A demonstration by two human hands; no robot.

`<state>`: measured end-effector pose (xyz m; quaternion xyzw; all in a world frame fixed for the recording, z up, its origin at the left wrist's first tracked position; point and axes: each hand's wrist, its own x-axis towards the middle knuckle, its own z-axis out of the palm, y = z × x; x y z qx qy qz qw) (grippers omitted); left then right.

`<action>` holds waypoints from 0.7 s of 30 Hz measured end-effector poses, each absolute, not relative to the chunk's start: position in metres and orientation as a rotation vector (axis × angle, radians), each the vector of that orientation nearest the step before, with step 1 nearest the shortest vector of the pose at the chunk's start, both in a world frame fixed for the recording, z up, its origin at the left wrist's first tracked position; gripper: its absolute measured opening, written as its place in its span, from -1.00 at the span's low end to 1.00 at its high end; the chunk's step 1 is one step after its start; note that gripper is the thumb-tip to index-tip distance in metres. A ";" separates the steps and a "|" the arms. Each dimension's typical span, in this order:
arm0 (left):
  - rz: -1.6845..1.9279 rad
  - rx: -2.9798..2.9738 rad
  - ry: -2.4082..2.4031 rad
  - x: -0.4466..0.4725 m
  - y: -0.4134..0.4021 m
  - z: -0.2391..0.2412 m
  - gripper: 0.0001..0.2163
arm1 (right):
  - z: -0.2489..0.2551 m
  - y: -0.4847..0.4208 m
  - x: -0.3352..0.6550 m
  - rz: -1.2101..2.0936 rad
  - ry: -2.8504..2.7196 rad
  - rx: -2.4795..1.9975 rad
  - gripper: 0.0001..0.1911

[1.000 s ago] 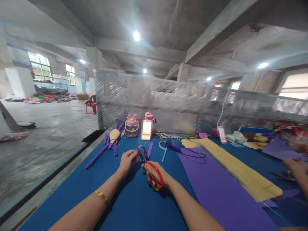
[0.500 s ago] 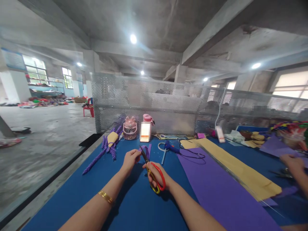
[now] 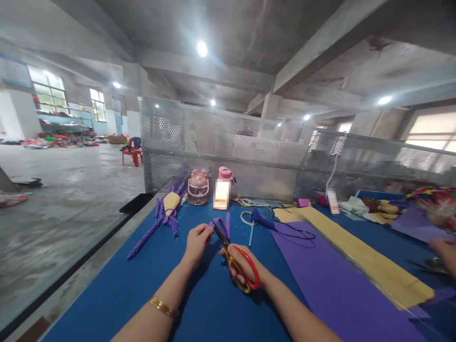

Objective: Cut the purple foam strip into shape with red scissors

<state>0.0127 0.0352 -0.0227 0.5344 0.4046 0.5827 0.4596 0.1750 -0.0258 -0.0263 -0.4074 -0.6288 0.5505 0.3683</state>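
Under a bare concrete ceiling [image 3: 221, 23] with round lights [image 3: 202, 49], a grey floor [image 3: 96, 183] spreads away at 9 to 10 o'clock, taking the scissors as the centre and straight ahead as 12. A red chair [image 3: 132, 156] stands out there, with windows [image 3: 50, 90] beyond. A perforated metal screen [image 3: 249, 161] closes off 12 o'clock behind the blue table [image 3: 221, 311].

The scissors [image 3: 221, 232] are above the table, in front of the person, their long axis running from 5 to 11 o'clock: tips towards 11, red and yellow handles towards 5. The fingers of the right hand [image 3: 242, 262] are curled through and around the handles. The left hand [image 3: 197, 242], at 10 o'clock, pinches a narrow purple strip [image 3: 228, 222] between thumb and forefinger, just beside the tips. The strip arches behind the blades; whether they are closed on it I cannot tell.

On the table, a purple bouquet [image 3: 171, 205] lies at 10, a pink cup [image 3: 198, 189] stands at 11, a pink bottle [image 3: 225, 172] at 12, and a blue tool [image 3: 262, 218] with a dark cord lies at 1. A purple sheet [image 3: 331, 280] and tan paper [image 3: 363, 247] slant from 1 down towards 4. At 3, another person's hand [image 3: 445, 251] is near a second pair of scissors [image 3: 432, 264].
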 end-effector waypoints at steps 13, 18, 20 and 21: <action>1.376 1.163 0.877 0.006 0.041 -0.027 -0.77 | -0.012 -0.014 0.176 1.493 -1.670 -1.062 -0.36; 1.274 1.133 0.777 0.009 0.035 -0.024 -0.81 | -0.029 -0.021 0.185 1.503 -1.655 -1.018 -0.34; 1.278 1.101 0.773 0.010 0.033 -0.023 -0.82 | -0.029 -0.023 0.187 1.497 -1.669 -1.002 -0.35; 1.269 1.096 0.773 0.011 0.032 -0.023 -0.82 | -0.028 -0.023 0.187 1.507 -1.668 -0.985 -0.35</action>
